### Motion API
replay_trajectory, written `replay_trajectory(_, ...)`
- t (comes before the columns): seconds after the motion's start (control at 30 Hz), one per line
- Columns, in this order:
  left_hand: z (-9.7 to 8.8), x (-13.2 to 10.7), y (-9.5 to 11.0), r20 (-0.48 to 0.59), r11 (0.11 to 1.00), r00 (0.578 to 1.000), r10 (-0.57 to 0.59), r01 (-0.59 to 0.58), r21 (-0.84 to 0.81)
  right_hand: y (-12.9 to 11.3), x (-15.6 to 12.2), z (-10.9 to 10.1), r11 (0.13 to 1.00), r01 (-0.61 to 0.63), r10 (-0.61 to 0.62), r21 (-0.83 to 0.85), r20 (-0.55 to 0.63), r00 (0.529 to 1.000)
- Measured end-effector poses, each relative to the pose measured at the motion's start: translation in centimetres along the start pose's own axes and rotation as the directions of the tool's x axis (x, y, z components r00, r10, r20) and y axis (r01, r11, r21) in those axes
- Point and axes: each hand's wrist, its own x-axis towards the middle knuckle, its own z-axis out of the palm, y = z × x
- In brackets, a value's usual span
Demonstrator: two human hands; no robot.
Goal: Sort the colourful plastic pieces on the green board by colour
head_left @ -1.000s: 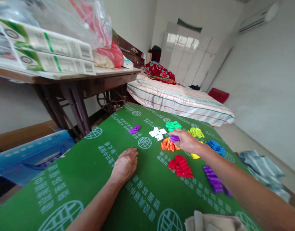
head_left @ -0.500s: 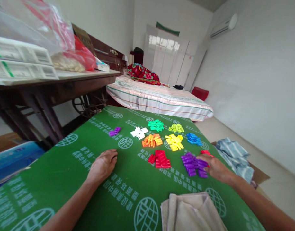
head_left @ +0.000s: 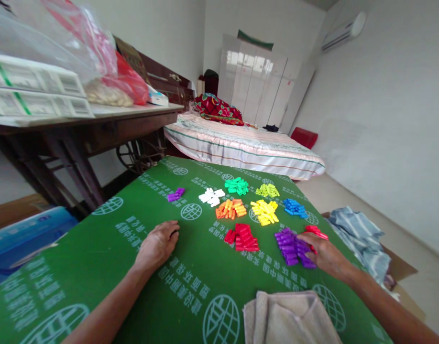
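Observation:
My right hand (head_left: 325,254) is at the right edge of a pile of small purple tube-like plastic pieces (head_left: 289,246). Its thumb and index finger are apart at the pieces, and the other fingers are partly hidden. Several red pieces (head_left: 317,232) lie just beyond the hand, partly covered by it. My left hand (head_left: 158,242) rests on the green table (head_left: 133,282) with its fingers curled in, and nothing shows in it. A few purple pieces (head_left: 176,194) lie beyond it. Between the hands sits a red pile (head_left: 245,238).
White (head_left: 211,196), orange (head_left: 231,209), green (head_left: 236,186), yellow-green (head_left: 267,190), yellow (head_left: 264,212) and blue (head_left: 294,208) piles stand farther back. A folded beige cloth (head_left: 291,317) lies at the near edge. Left is a sewing-machine table (head_left: 133,112); a bed (head_left: 244,145) is behind.
The view has turned slightly, so everything sits a little farther right. More of the red pieces beyond my right hand show now. My left hand stays in place on the table.

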Motion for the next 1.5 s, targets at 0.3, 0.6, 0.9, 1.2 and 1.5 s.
replay_trajectory(0.3, -0.6, -0.8, 0.9, 0.0, 0.999, 1.0, -0.016, 0.016, -0.051, -4.9, 4.1, 1.5, 0.99, 0.136, -0.138, -0.043, -0.032, 0.99)
replay_trajectory(0.6, -0.2, -1.8, 0.9, -0.014, 0.995, 0.999, -0.038, 0.037, -0.093, -20.3, 13.4, 6.2, 0.881, 0.472, -0.473, 0.035, 0.088, 0.876)
replay_trajectory(0.9, -0.1, -2.2, 0.9, -0.028, 0.973, 0.99, -0.138, 0.13, -0.192, -31.0, 25.2, 12.4, 0.828, 0.541, -0.511, -0.148, 0.197, 0.836)
replay_trajectory(1.2, -0.3, -2.3, 1.2, -0.057, 0.956, 0.983, -0.175, 0.156, -0.248, -33.4, 28.4, 16.1, 0.811, 0.537, -0.429, -0.234, 0.386, 0.816)
replay_trajectory(1.5, 0.2, -2.1, 0.6, -0.172, 0.915, 0.945, -0.277, 0.205, -0.346, -30.9, 22.0, 14.0, 0.842, 0.531, -0.476, -0.092, 0.336, 0.813)
